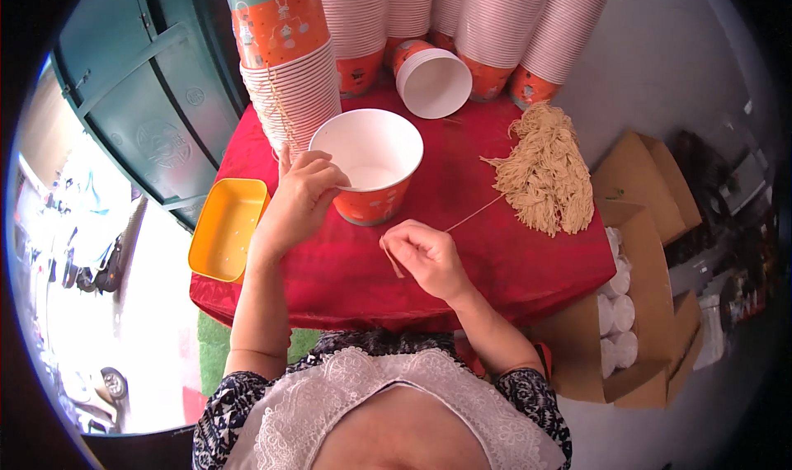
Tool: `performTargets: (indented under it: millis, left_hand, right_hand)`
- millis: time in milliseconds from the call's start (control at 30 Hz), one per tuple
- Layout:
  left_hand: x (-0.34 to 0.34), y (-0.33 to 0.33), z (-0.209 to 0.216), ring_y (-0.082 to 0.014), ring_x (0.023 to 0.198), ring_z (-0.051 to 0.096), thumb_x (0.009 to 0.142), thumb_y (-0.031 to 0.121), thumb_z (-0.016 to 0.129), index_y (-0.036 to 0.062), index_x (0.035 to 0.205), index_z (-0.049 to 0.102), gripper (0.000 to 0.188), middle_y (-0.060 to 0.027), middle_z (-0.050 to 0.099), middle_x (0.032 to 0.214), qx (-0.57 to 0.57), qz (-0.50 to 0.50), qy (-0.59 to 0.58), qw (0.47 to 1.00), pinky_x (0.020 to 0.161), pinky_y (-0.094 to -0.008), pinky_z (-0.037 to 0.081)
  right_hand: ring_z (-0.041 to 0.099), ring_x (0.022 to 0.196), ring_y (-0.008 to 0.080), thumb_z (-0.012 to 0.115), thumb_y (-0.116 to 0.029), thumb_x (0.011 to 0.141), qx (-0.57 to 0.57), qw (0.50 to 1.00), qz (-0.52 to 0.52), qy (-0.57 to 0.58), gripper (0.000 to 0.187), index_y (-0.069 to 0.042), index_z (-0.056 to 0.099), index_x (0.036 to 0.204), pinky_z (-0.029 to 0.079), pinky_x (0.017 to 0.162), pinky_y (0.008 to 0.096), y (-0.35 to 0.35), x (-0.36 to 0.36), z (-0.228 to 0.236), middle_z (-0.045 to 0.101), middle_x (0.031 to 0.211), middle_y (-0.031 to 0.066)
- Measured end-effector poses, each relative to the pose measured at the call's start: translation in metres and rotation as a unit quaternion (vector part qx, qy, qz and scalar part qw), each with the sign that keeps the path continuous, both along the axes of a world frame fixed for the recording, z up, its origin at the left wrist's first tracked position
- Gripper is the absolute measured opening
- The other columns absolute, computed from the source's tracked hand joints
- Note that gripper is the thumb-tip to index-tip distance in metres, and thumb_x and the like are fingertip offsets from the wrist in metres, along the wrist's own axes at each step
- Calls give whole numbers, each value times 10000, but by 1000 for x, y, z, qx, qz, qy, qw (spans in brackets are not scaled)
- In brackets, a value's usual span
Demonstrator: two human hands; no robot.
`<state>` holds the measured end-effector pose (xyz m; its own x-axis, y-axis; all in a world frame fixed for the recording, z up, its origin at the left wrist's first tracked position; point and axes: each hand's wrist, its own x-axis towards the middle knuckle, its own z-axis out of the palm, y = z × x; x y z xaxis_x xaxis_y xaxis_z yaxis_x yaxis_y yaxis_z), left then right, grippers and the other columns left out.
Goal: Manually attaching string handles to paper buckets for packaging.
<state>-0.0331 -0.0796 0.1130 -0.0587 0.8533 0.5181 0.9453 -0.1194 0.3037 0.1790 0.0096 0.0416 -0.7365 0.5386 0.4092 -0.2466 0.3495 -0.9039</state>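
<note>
My left hand grips the near-left rim of an orange paper bucket, which stands upright with its white inside showing. Its fingertips curl over the rim; the thumb is partly hidden. Thumb and fingers of my right hand are pinched on a thin tan string, just in front of the bucket. One short end dangles below the fingers, and the other side runs to a tangled bundle of tan strings on the table's right. More tan string hangs down the tall bucket stack behind my left hand.
A red-covered table carries everything. At its left edge sits a yellow tray. Several bucket stacks line the back, with a tipped bucket before them. An open cardboard box with white rolls stands right, a green door left.
</note>
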Motion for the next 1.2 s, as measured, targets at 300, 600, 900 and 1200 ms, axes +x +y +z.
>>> performTargets:
  millis: [300,600,900,1200]
  left_hand:
    - [25,-13,3,-345,1141,536,773,-49,607,38,1043,662,288,-158,603,1111,179,51,-119,975,1023,-452,399]
    - [77,-22,-24,-130,616,587,766,119,792,-20,1047,636,350,-91,636,764,-1,13,-324,946,581,-263,482]
    - [87,2,-44,-267,659,647,811,87,720,-7,876,663,128,-135,656,763,-15,-26,-299,954,600,-342,512]
    - [84,-3,-25,-342,657,610,766,58,701,5,785,603,113,-143,593,708,-12,-94,-20,995,579,-415,490]
  right_hand:
    - [400,599,23,524,-80,961,-91,992,-54,74,202,41,665,1040,323,513,182,0,13,1,615,966,26]
    - [385,566,45,480,-118,972,-182,973,-23,142,264,70,657,1029,296,495,193,5,31,9,643,952,84]
    - [504,669,75,525,-103,951,-149,979,-83,108,196,40,655,916,387,587,208,9,42,5,664,1038,123]
    - [535,715,47,568,-111,967,-120,992,-49,9,155,18,588,1052,450,602,226,-2,27,-6,619,807,12]
